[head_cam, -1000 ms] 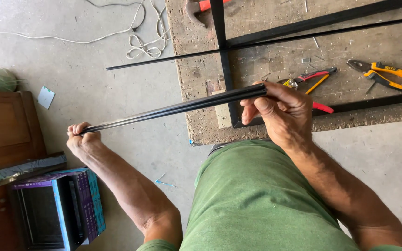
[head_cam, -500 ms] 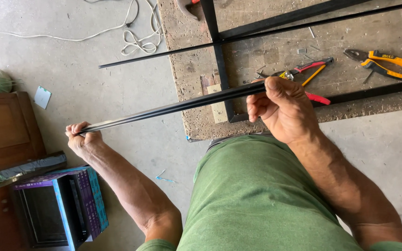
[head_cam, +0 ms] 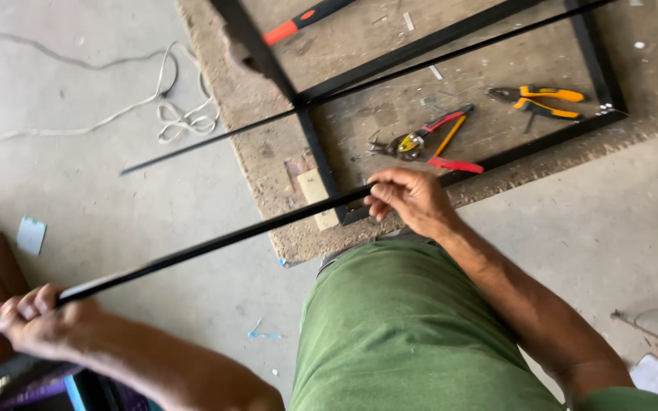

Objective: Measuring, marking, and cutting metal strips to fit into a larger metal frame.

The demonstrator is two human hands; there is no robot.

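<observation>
I hold a long thin black strip (head_cam: 222, 240) level between both hands. My left hand (head_cam: 36, 320) is closed around its near end at the lower left. My right hand (head_cam: 409, 199) pinches the strip at the front edge of a worn brown board (head_cam: 268, 167). A black rectangular frame (head_cam: 314, 152) lies on that board, and a second long black strip (head_cam: 215, 141) rests across it and juts out to the left. Just beyond my right hand lie red-and-yellow snips (head_cam: 428, 143) and orange-handled pliers (head_cam: 538, 100).
A white cord (head_cam: 180, 114) is coiled on the grey concrete floor to the left. An orange-and-black tool handle (head_cam: 298, 21) lies at the board's far side. A scrap of pale paper (head_cam: 30, 234) is on the floor at left. My green trousers (head_cam: 405, 335) fill the bottom.
The view has shifted, so my left hand now sits lower in the picture. My right hand's grip on the strip has changed from a fuller hold to a fingertip pinch.
</observation>
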